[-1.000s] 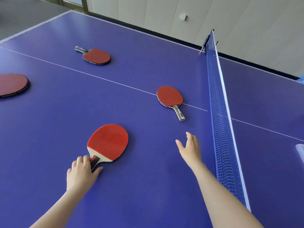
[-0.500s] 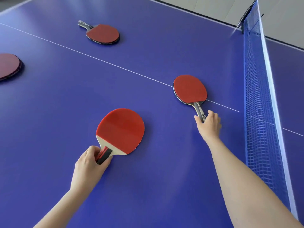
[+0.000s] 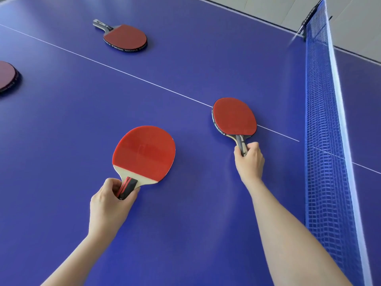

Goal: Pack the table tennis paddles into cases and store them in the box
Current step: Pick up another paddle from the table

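Observation:
Several red paddles lie on the blue table. My left hand grips the short black-and-red handle of the near paddle, whose bright red face points away from me. My right hand is closed around the dark handle of the right paddle, which sits on the white centre line. A third paddle rests far back, handle to the left. A fourth paddle shows only partly at the left edge. No case or box is in view.
The blue net runs along the right side, with its clamp post at the far corner. A white centre line crosses the table. A pale wall lies beyond the far edge.
My right hand reached forward and closed on the right paddle's handle. My left hand tightened around the near paddle's handle. The view moved closer and tilted down.

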The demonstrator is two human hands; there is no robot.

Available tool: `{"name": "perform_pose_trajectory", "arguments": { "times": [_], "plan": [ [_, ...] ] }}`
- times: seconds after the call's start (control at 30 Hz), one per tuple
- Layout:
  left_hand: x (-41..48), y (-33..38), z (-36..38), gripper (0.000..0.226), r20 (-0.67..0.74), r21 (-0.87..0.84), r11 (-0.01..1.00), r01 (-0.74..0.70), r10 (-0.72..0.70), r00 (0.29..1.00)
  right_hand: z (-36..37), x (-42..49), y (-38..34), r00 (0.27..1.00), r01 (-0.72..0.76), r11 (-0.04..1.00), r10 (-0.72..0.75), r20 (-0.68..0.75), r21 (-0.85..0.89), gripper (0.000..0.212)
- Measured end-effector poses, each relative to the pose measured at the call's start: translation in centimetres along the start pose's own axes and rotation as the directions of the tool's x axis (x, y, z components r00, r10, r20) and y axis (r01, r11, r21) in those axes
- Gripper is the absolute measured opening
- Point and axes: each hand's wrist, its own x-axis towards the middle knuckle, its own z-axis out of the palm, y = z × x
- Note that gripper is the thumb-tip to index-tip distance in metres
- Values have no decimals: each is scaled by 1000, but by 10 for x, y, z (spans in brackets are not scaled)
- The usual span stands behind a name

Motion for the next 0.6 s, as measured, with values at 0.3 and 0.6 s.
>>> {"name": "perform_pose_trajectory", "arguments": {
  "times": [0.3, 0.6],
  "plan": [
    [-58, 0, -41, 26, 27, -218, 973, 69, -65, 998, -1, -201, -38, 966, -208, 906, 250, -70, 369, 27],
    [-162, -45, -66, 30, 223, -244, 957, 155, -101, 970, 1, -400, -68, 917, -390, 853, 392, 68, 348, 30]
  ]
}}
